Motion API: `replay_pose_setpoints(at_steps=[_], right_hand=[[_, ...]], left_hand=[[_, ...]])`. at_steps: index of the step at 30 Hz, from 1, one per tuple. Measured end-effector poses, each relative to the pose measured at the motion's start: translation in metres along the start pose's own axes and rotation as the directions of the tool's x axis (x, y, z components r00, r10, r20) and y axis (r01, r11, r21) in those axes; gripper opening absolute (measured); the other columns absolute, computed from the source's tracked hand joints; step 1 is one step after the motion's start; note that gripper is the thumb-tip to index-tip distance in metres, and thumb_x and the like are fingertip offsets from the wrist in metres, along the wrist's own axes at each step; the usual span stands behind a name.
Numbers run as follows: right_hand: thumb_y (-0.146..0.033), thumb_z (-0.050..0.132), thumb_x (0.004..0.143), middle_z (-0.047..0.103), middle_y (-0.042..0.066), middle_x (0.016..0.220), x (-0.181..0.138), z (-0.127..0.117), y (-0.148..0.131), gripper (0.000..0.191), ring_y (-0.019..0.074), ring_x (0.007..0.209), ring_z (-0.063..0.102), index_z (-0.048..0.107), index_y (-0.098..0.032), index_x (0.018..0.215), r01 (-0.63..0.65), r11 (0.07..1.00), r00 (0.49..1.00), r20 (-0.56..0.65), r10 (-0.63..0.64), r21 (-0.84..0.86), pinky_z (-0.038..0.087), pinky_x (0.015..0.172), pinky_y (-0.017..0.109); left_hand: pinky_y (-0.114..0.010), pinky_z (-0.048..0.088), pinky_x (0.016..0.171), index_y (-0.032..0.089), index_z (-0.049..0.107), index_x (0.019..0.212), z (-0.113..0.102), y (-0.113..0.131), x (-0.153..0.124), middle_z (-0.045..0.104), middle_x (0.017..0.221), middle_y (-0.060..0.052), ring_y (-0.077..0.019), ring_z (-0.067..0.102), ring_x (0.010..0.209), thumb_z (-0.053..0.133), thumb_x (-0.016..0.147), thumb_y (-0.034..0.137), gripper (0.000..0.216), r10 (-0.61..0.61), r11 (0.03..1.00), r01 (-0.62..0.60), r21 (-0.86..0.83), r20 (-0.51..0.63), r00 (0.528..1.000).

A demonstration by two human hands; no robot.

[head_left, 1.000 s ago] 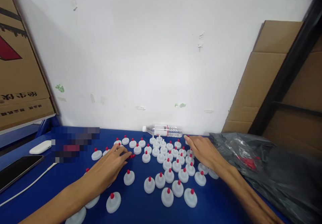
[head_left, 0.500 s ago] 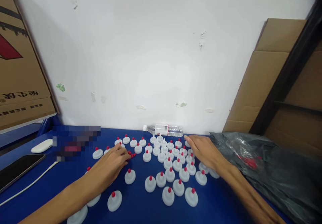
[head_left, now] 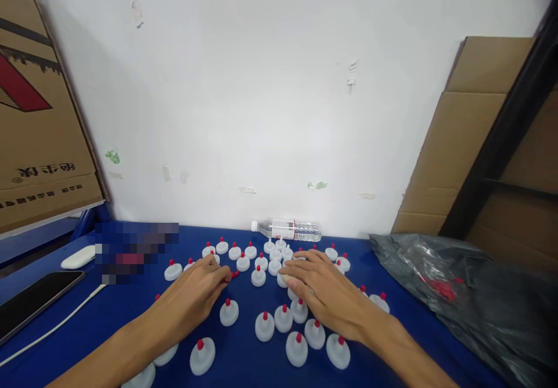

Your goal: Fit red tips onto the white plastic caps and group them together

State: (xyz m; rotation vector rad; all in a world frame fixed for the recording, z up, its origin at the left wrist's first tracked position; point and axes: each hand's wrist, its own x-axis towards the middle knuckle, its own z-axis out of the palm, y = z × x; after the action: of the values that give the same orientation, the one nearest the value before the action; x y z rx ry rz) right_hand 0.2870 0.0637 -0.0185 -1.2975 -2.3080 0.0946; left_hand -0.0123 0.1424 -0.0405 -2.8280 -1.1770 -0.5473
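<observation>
My left hand (head_left: 198, 286) is closed, its fingers curled down by a few small red caps (head_left: 236, 274) on the blue table. What lies inside those fingers is hidden. My right hand (head_left: 325, 286) reaches over the middle of a cluster of white nozzle lids, fingers stretched out and slightly apart, covering several of them. Beside its fingertips, a white lid (head_left: 274, 267) shows a bare nozzle. Most lids around both hands carry a red tip, such as the near white lid (head_left: 203, 356) and another white lid (head_left: 265, 327).
A clear plastic bottle (head_left: 285, 230) lies along the wall. To the left are a phone (head_left: 39, 298), a white cable (head_left: 52, 330) and a cardboard box (head_left: 47, 138). A dark plastic bag (head_left: 479, 318) with a clear bag of red pieces (head_left: 444, 289) covers the right side.
My right hand has moved left from the right edge of the lids to the middle of the cluster. The left hand stays by the red caps. The view has shifted slightly.
</observation>
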Motion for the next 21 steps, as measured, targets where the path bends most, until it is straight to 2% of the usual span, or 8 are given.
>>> replay_pose_setpoints(at_steps=[4,7,11,14,17,21], right_hand=[[-0.035,0.036,0.109,0.071,-0.001,0.127,-0.001,0.006,0.0,0.036,0.0277,0.137,0.051,0.069,-0.029,0.122,-0.006,1.0,1.0,0.026,0.006,0.001,0.027,0.12,0.057],[-0.037,0.041,0.108,0.074,0.002,0.121,0.0,0.002,-0.001,0.032,0.0251,0.128,0.058,0.069,-0.027,0.121,0.014,1.0,0.998,-0.06,-0.014,-0.002,0.036,0.115,0.051],[-0.044,0.059,0.1,0.072,0.002,0.108,0.001,-0.004,-0.006,0.021,0.0231,0.1,0.066,0.067,-0.027,0.109,-0.066,0.997,0.975,-0.215,0.057,-0.035,0.051,0.09,0.042],[-0.032,0.056,0.102,0.069,0.002,0.108,0.002,-0.004,-0.01,0.011,0.0199,0.086,0.066,0.062,-0.027,0.109,-0.046,0.994,0.97,-0.244,0.022,-0.095,0.053,0.078,0.038],[-0.022,0.047,0.105,0.068,0.005,0.115,0.003,-0.001,-0.014,0.018,0.021,0.098,0.067,0.057,-0.025,0.119,0.073,0.984,0.966,-0.233,-0.11,-0.161,0.054,0.082,0.038],[-0.02,0.048,0.104,0.068,0.007,0.12,0.003,0.003,-0.023,0.032,0.0235,0.107,0.066,0.048,-0.024,0.135,0.173,0.964,0.956,-0.203,-0.213,-0.201,0.056,0.092,0.044]], left_hand=[[-0.036,0.046,0.074,0.021,0.067,0.097,-0.01,0.005,0.002,0.064,0.089,-0.007,-0.0255,0.058,0.09,0.037,0.102,0.018,0.031,0.016,1.0,-0.016,-0.002,0.019,1.0],[-0.039,0.049,0.079,0.021,0.068,0.101,-0.016,0.007,0.004,0.066,0.092,-0.007,-0.0259,0.058,0.094,0.038,0.103,0.02,0.031,0.054,0.999,-0.054,-0.005,0.0,0.999],[-0.041,0.052,0.083,0.022,0.067,0.111,-0.023,0.009,0.004,0.067,0.099,-0.007,-0.0263,0.058,0.099,0.04,0.104,0.025,0.028,0.061,0.998,-0.063,-0.017,-0.099,0.993],[-0.039,0.053,0.082,0.023,0.066,0.112,-0.026,0.012,0.004,0.067,0.103,-0.007,-0.0265,0.059,0.101,0.042,0.104,0.028,0.025,0.074,0.997,-0.08,-0.022,-0.197,0.978],[-0.037,0.054,0.082,0.024,0.065,0.11,-0.029,0.017,0.002,0.068,0.105,-0.005,-0.0256,0.06,0.102,0.045,0.104,0.027,0.021,0.104,0.992,-0.119,-0.04,-0.266,0.958],[-0.034,0.052,0.083,0.025,0.063,0.115,-0.032,0.025,0.001,0.069,0.103,-0.002,-0.0196,0.062,0.094,0.049,0.104,0.021,0.019,0.194,0.974,-0.222,-0.056,-0.309,0.931]])
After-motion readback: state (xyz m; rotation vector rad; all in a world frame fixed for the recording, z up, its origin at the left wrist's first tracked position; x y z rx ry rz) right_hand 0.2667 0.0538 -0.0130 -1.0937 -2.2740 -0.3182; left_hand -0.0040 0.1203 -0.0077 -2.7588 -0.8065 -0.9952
